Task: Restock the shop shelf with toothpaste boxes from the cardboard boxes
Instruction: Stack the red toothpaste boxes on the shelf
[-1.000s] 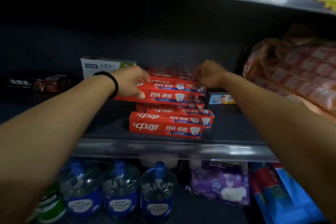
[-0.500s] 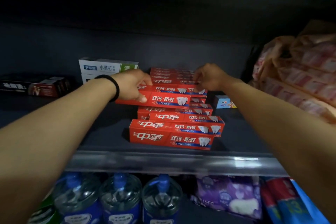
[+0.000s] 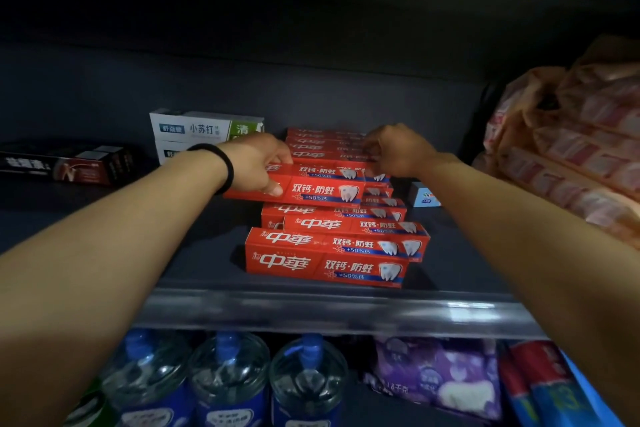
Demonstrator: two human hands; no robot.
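Holding one red toothpaste box (image 3: pixel 322 189), two hands (image 3: pixel 254 163).

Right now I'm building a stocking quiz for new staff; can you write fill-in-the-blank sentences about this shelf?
1. The left hand grips a ____ toothpaste box.
2. The black band sits on the ____ wrist.
3. Below the shelf edge stand three water ____.
4. The white boxes lie ____ the left hand.

Missing: red; left; bottles; behind
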